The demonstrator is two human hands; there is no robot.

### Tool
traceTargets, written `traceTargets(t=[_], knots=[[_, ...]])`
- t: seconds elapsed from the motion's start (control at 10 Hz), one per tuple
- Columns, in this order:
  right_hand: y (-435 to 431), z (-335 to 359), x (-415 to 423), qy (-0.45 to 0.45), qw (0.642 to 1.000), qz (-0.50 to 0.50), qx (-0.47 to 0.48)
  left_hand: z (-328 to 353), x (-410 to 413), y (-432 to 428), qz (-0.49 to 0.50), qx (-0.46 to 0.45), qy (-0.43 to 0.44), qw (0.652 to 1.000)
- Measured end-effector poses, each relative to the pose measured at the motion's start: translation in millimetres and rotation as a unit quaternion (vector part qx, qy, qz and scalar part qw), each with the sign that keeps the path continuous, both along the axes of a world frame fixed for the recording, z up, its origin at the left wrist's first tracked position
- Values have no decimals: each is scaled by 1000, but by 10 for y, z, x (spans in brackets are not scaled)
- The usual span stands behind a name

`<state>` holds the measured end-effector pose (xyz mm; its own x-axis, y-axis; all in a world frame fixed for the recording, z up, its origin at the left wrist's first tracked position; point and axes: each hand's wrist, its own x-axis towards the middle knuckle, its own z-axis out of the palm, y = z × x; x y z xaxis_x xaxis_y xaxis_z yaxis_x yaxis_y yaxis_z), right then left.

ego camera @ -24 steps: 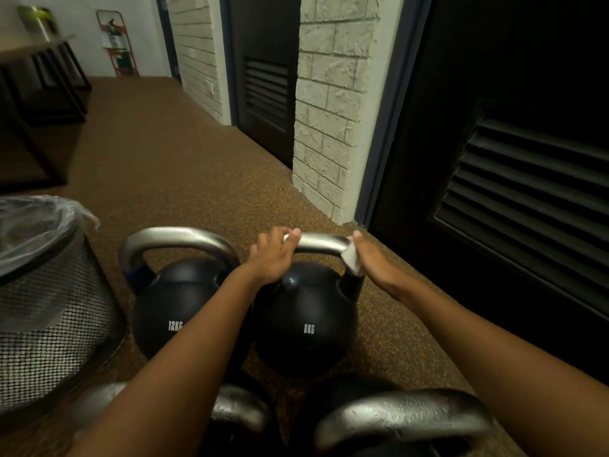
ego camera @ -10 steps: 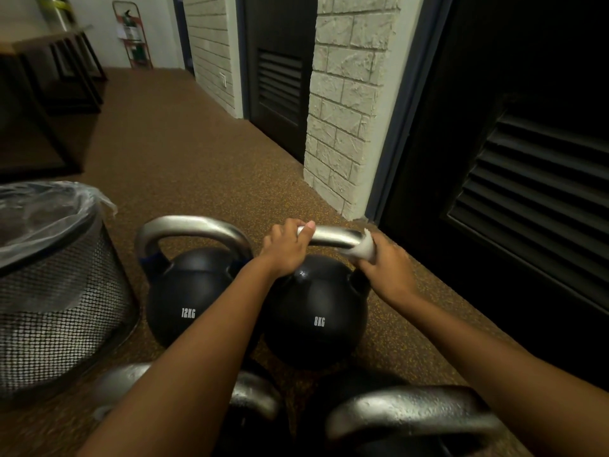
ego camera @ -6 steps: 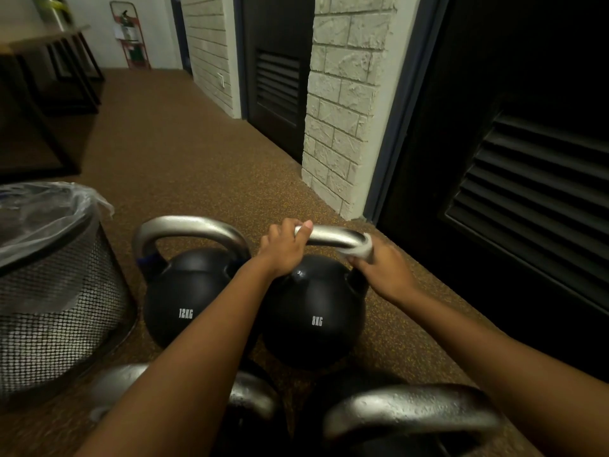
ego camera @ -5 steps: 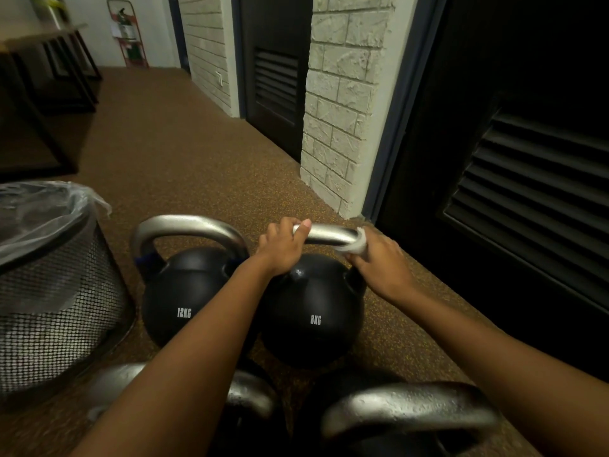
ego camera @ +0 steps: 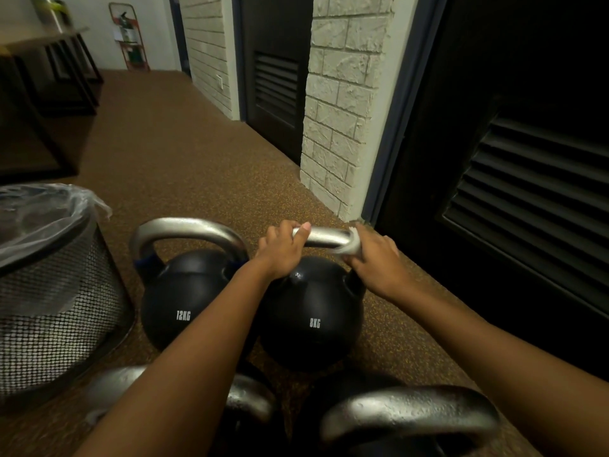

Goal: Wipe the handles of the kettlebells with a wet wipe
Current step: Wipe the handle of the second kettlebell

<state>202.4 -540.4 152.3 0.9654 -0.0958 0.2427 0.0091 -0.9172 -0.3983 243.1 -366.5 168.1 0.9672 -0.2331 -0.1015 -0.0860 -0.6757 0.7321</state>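
A black 8KG kettlebell (ego camera: 311, 319) stands on the brown floor with a silver handle (ego camera: 324, 238). My left hand (ego camera: 280, 250) grips the handle's left end. My right hand (ego camera: 375, 262) presses a white wet wipe (ego camera: 354, 247) around the handle's right bend. To its left stands a black 12KG kettlebell (ego camera: 179, 301) with its own silver handle (ego camera: 188, 227), untouched. Two more kettlebells' silver handles show at the bottom, one under my left forearm (ego camera: 250, 399) and one at the lower right (ego camera: 408, 413).
A black mesh bin (ego camera: 56, 311) with a clear plastic liner stands at the left, close to the 12KG kettlebell. A white brick pillar (ego camera: 342, 103) and dark louvred doors (ego camera: 527, 179) line the right side. Dark table legs (ego camera: 49, 94) stand at the far left.
My right hand with the wipe has slid from the handle's right side up onto the top right bend. My left hand has kept its grip on the left end.
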Motion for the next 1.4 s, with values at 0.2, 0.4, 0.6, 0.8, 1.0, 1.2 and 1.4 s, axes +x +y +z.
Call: traceTargets(t=[0.2,0.4,0.6,0.8,1.0,1.2,1.4], knots=[[-105,-48,-85,50,983,27,176,12,-13,10,-3,2,1,1000],[-32,43,-222,47,949,-3,310,5,-16,7,-4,1,-3,1000],[93,10,-153,-105,992,-32,70,13,-23,12,-8,-3,-1,1000],[59,-35,-210,-123,986,-39,104,12,-21,11,-4,-1,-2,1000],[-64,-103,-203,33,976,-140,165,11,-26,8,-2,0,-3,1000],[69,86,-150,-46,993,-79,74,13,-22,-4,4,1,-5,1000],[43,46,-151,-85,992,-65,60,25,-48,2,-3,-4,-5,1000]])
